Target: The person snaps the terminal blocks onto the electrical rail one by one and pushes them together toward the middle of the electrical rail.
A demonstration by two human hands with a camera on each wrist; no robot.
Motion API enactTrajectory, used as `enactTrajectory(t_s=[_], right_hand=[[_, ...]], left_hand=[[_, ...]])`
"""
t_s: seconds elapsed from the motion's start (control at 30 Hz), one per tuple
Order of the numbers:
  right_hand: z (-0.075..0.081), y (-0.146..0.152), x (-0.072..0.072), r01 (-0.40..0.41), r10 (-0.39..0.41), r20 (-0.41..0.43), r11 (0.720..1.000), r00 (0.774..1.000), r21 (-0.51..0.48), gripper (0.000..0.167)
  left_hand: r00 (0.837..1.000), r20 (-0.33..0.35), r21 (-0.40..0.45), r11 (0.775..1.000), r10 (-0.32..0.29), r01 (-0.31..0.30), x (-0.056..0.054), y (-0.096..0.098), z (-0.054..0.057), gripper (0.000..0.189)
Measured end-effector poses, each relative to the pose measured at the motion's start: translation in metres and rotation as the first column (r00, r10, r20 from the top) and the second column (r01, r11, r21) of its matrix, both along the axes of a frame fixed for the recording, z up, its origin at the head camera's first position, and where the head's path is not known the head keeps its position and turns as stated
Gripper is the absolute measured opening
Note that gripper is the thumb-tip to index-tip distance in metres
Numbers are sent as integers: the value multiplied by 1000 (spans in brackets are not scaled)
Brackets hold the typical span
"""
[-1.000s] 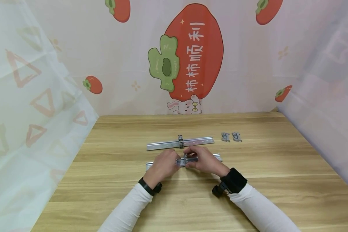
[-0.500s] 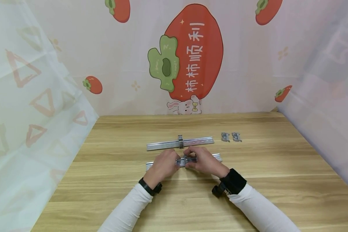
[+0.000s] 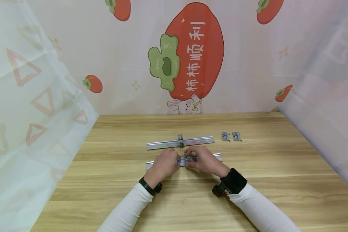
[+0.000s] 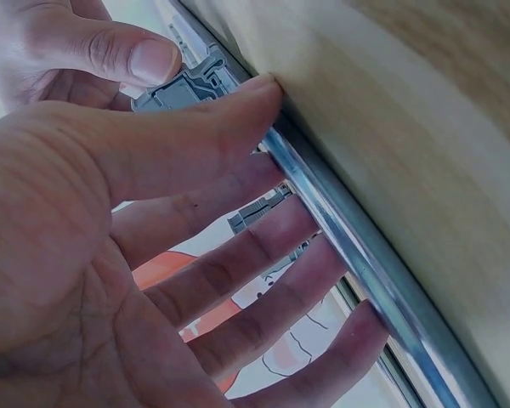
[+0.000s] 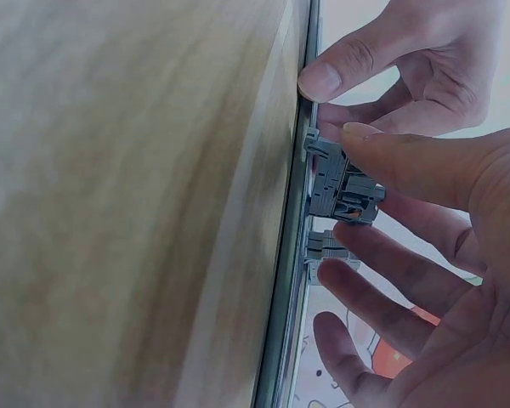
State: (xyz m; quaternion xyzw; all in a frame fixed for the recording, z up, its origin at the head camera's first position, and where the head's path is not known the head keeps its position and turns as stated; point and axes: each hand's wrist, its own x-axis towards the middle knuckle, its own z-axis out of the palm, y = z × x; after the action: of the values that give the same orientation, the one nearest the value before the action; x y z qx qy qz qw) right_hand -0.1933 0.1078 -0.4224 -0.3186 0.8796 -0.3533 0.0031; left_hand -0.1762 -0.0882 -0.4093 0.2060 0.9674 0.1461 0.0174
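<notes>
A slotted metal DIN rail (image 3: 217, 157) lies crosswise on the table, partly hidden behind both hands. My left hand (image 3: 164, 163) grips this rail near its middle; in the left wrist view its thumb (image 4: 229, 115) is on the near edge and the fingertips on the far edge. Just to the right, my right hand (image 3: 205, 161) pinches a grey terminal block (image 5: 340, 183) between thumb and fingers. The block stands upright across the rail, its foot touching it in the right wrist view. Whether it is clipped on fully I cannot tell.
Behind lies a second DIN rail (image 3: 162, 145), slightly slanted, bearing several grey terminal blocks (image 3: 180, 141) near its middle. Two loose terminal blocks (image 3: 225, 137) lie flat to its right on the wooden table (image 3: 266, 154). A printed cloth (image 3: 119, 58) hangs at the back.
The block between my right fingers stands a little more upright on the rail. My left hand has stayed in place on the rail.
</notes>
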Motion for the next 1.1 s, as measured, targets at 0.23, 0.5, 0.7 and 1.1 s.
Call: enactTrajectory(t_s=[0.23,0.5,0.7,1.1], right_hand=[[-1,0,0,-23,22,-15,1000,1000,-6,27],[-3,-2,3,-7,10,-69,999,998,49,29],[-2,-4,5,6,-1,-88,998,996,62,30],[-3,-5,7,41,-33,-107,997,994,70,28]], left_hand=[[1000,-1,-1,1000,-7,7,0,1,0,13],[1000,7,4,1000,-5,5,0,0,0,12],[1000,3,-4,1000,-7,7,-1,-1,0,11],[1000,-5,-27,1000,2,-2,0,1,0,11]])
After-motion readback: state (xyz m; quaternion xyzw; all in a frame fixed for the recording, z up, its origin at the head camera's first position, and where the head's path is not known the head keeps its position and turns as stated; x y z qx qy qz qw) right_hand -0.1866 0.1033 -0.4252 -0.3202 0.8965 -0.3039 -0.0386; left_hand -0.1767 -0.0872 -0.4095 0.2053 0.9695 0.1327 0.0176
